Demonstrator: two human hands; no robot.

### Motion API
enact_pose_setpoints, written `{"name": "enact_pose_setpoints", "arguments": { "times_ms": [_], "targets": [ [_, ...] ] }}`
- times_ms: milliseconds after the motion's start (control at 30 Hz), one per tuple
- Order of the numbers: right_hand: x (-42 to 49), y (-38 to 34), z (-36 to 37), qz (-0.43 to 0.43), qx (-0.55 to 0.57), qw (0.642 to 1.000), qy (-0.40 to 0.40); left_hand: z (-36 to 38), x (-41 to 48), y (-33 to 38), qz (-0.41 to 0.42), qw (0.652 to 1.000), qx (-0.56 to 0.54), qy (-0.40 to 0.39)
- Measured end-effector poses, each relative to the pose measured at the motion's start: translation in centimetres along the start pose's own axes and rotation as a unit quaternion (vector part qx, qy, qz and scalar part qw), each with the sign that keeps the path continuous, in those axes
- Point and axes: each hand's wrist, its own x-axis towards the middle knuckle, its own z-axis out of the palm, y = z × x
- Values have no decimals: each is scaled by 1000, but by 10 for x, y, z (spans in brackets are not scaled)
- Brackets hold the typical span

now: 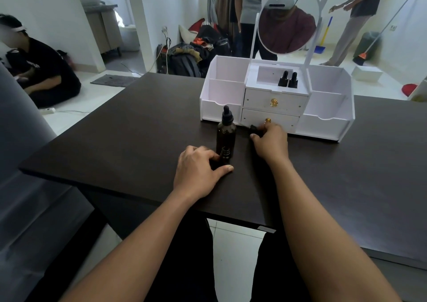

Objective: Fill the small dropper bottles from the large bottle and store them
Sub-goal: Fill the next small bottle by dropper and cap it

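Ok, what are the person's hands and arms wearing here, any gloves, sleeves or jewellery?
Both are bare: the left hand and the right hand wear no gloves, and no ring, watch or wristband shows. The left forearm and the right forearm are uncovered down to the bottom of the frame, so no sleeve is visible.

left hand (198,170) palm down, fingers curled; right hand (270,142) farther forward, fingers curled.

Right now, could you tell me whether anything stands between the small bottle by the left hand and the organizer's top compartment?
Yes: the large bottle stands behind the small bottle, and the right hand, pinching a dark cap, lies before the organizer's drawers. Lifted over both, the path to the top compartment looks free.
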Motion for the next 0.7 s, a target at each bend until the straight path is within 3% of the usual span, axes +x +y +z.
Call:
{"name": "enact_pose_setpoints", "arguments": {
  "times_ms": [533, 700],
  "targets": [
    [-8, -3, -3, -72, -121, 990, -11, 1, 0, -1, -2, 1000, -8, -4],
    [-11, -3, -4, -66, -87, 994, -3, 0, 0, 0, 1, 1000, -4, -2]
  ]
}}
